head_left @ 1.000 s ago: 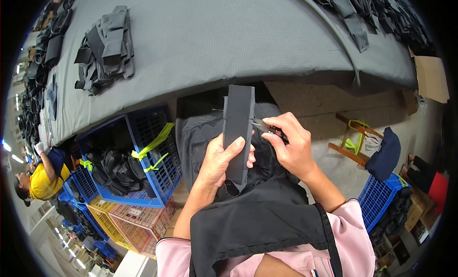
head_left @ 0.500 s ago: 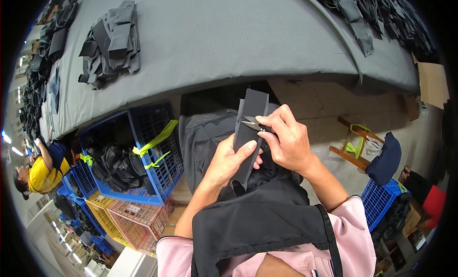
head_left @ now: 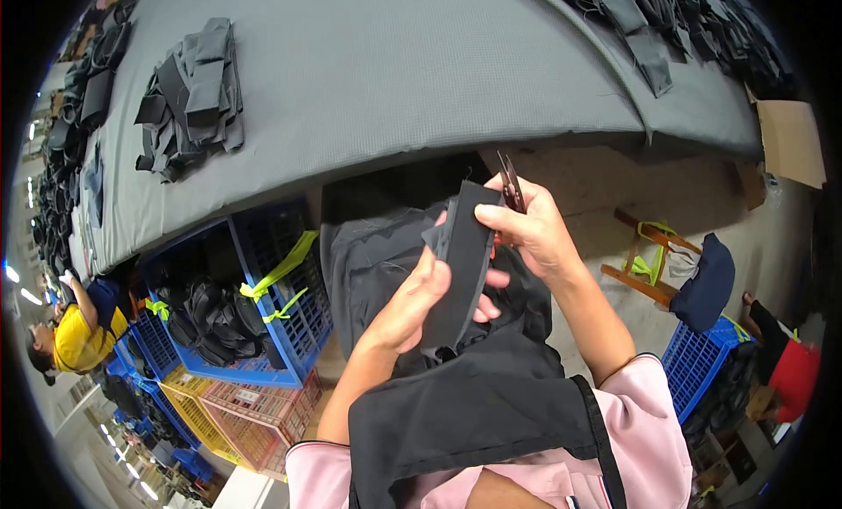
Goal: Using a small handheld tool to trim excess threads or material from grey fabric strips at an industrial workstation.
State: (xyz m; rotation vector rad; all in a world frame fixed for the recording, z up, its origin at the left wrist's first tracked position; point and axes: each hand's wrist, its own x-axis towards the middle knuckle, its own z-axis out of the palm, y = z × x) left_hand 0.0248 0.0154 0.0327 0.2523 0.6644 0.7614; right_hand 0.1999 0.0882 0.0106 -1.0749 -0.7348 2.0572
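Observation:
A black fabric strip [head_left: 463,261], folded with layered edges, slants upward in front of my apron. My left hand [head_left: 410,305] grips its lower left side, the thumb along the face and fingertips showing past the right edge. My right hand [head_left: 537,232] is closed at the strip's upper end, its thumb pressed on the top right corner. Tucked in that same hand are small thread snips [head_left: 510,186], blades pointing up and away from the fabric. Part of the snips is hidden by the fingers. Dark cloth [head_left: 373,254] with loose threads lies beneath both hands.
Ahead stretches a grey-covered table [head_left: 368,79], with a pile of dark strips [head_left: 195,96] and a larger heap [head_left: 693,35]. Blue crates [head_left: 303,333] stand left; a wooden stool [head_left: 640,276] and blue crate [head_left: 697,369] are right. A person in yellow [head_left: 79,333] is far left.
The snips have swung from lying across the strip to pointing upward beside it. My right thumb has come onto the strip's top, and the strip has turned in my hands.

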